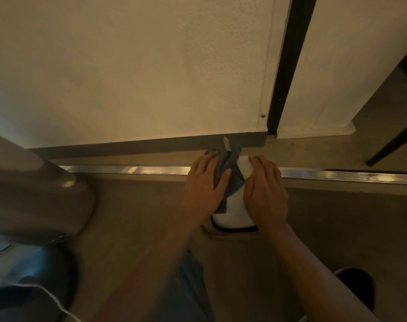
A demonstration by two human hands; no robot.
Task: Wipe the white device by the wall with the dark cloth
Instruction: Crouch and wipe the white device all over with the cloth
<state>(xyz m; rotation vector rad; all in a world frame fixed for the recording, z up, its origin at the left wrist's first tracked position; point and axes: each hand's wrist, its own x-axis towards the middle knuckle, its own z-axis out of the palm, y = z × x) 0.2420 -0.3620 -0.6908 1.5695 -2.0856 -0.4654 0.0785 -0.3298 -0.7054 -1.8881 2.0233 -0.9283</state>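
Observation:
The white device (234, 213) is a rounded unit with a dark band at its base, standing on the floor close to the wall's dark skirting. A dark blue-grey cloth (230, 173) lies draped over its top and left side. My left hand (203, 184) lies flat on the cloth, pressing it against the device. On the device's right side rests my right hand (265, 191), fingers spread on the bare white surface. Both hands hide most of the device's top.
A pale wall (133, 73) stands directly ahead, with a metal floor strip (128, 170) along its base. A large grey curved object (35, 194) and a blue-and-white item (23, 275) sit at the left. A black furniture leg (392, 145) stands at the right. A dark shoe (358, 289) is bottom right.

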